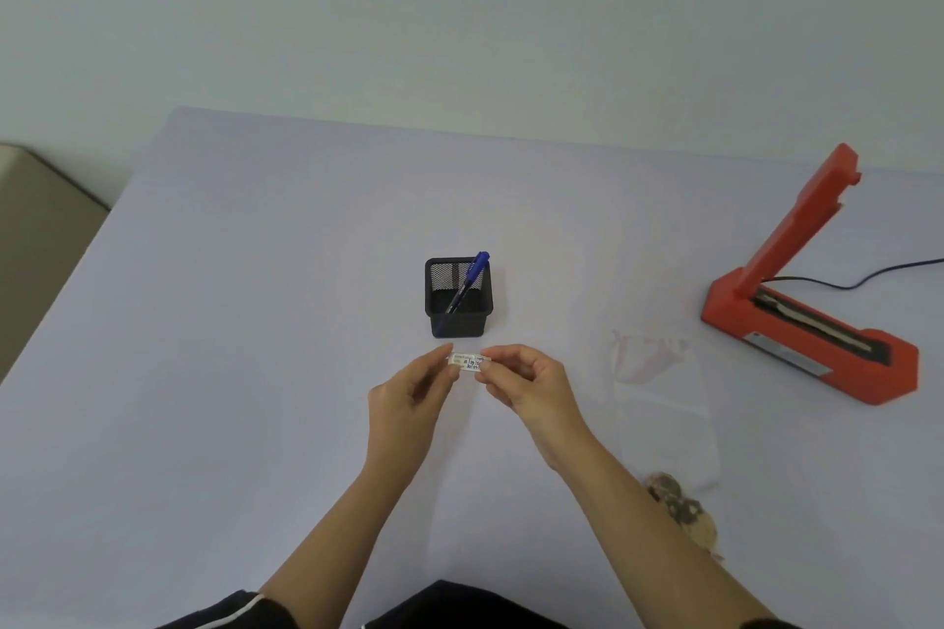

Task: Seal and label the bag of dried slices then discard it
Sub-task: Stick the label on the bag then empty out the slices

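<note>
A person's two bare hands hold a small white label above a pale lavender table, seen from a head-worn camera looking down. The label is a narrow rectangle with its long axis running left to right, its written face turned up toward the camera. Dark handwritten marks cover it, too small to read.

The left hand pinches the label's left end between thumb and fingertips. The right hand pinches the right end the same way. The label spans the short gap between the two pinches, so its middle stays uncovered. Both forearms reach forward from the bottom edge and angle inward toward each other, wrists raised off the table, remaining fingers loosely curled.

Just beyond the label stands a black mesh pen holder with a blue pen leaning inside, cap end up and tilted right.

To the right of the hands lies a clear plastic bag, flat on the table, long axis running away from the viewer. Brown dried slices sit at its near end, partly hidden by the right forearm.

Farther right rests a red heat sealer, its arm raised open, a black cord trailing off to the right.
</note>
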A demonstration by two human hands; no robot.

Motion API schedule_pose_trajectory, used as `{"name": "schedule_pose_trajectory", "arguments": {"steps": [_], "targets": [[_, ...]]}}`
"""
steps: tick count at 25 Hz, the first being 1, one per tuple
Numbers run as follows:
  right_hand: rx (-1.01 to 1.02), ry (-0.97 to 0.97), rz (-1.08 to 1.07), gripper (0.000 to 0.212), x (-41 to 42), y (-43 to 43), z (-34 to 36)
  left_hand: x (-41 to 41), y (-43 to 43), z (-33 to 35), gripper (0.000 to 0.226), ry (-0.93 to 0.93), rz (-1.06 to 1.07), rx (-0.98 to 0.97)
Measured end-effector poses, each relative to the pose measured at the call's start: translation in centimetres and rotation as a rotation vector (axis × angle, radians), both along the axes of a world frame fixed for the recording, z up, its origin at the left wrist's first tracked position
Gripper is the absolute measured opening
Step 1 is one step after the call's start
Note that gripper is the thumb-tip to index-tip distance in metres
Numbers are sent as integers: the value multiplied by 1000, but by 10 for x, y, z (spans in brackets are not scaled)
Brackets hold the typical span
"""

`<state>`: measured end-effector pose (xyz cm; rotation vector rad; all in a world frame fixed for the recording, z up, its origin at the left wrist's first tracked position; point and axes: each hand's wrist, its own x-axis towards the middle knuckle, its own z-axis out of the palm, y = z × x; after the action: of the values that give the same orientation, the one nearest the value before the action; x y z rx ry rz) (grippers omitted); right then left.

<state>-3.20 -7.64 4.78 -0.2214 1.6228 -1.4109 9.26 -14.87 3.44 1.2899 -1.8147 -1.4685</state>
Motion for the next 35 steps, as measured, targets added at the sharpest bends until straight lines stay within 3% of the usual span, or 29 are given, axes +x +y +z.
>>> {"name": "schedule_pose_trajectory", "arguments": {"steps": [5,11,17,23,29,35], "targets": [[-20,1,-8,11,2,-1,4,-2,2,3,19,30,29,-37],[-67,94,41,9,4,-3,11,-8,-3,8,9,115,93,121],[-127,-70,122,22,0,-1,20,-10,-5,16,16,66,55,69],[-78,185,232,25,2,1,16,-11,0,19,13,4,5,-33],[-65,238,248,13,0,4,14,-11,5,23,21,35,0,-66],[-85,200,288,21,-2,3,15,-11,8,23,25,41,3,-63]]}}
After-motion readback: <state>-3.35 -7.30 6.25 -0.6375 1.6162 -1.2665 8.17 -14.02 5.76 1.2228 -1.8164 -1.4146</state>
